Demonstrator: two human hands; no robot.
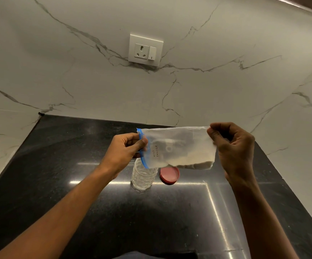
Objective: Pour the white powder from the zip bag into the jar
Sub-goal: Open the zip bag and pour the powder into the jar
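A clear zip bag with a blue zip strip and a handwritten label hangs sideways in the air, white powder settled in its lower right part. My left hand pinches the blue zip end. My right hand grips the bag's opposite end. Just below the zip end stands a clear, empty-looking jar on the black counter, its mouth partly hidden by the bag. A red lid lies flat beside the jar on its right.
The black polished counter runs into a corner of white marble walls. A white socket and switch plate sits on the back wall. A dark shape shows at the bottom edge, near me.
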